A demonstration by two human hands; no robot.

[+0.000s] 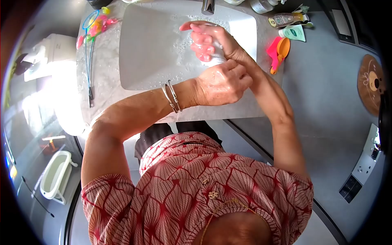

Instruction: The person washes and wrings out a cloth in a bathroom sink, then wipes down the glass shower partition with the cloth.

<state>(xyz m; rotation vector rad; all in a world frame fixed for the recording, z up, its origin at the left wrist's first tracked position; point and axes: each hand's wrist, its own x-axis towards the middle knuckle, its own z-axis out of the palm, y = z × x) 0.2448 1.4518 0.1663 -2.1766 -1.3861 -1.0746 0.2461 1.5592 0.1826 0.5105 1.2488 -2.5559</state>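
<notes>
My right hand (222, 38) is over the white sink (147, 53), wet, its fingers curled round a small white cloth (217, 55) with a ribbed-looking part. Closed in a fist, my left hand (224, 83) presses against the lower end of the cloth, close to my right wrist. What its fingers pinch is mostly hidden, but the cloth runs into them. Two silver bangles (172, 97) circle my left wrist. Beneath my hands, suds and drops of water lie in the basin.
The faucet (208, 7) stands at the sink's back edge. On the right of the counter lie a green-white tube (292, 32), a bottle (286, 19), and pink and orange scoops (282, 48). Colorful toys (98, 26) and a blue-handled net (88, 61) are on the left.
</notes>
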